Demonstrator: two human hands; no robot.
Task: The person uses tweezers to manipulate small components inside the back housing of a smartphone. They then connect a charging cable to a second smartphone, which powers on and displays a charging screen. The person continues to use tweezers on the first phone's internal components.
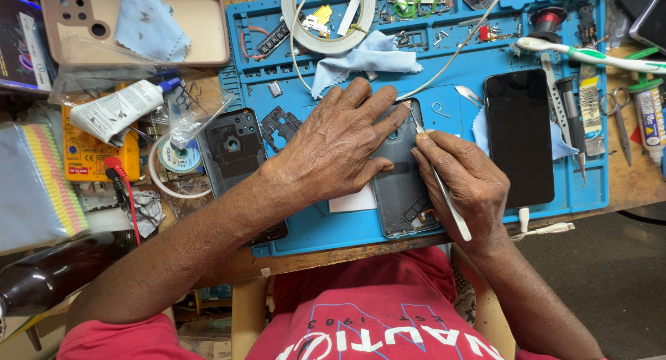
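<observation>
Carefully, I pressed my left hand [333, 148], fingers spread, flat on the grey phone back [402, 186] while my right hand [465, 180] pinched the tweezers [440, 183] low.

**One head view, straight down**

You see the bench from a single camera on your head, facing almost straight down and close, over the blue work mat [305, 228]. Your chest fills the bottom edge; the bench's far side lies at the top.

- Wooden workbench [628, 183], cluttered.
- Blue silicone repair mat [347, 232] lying across it.
- Scissors [616, 117], orange meter [87, 152] and tan phone case [201, 27] directly on the wood.
</observation>
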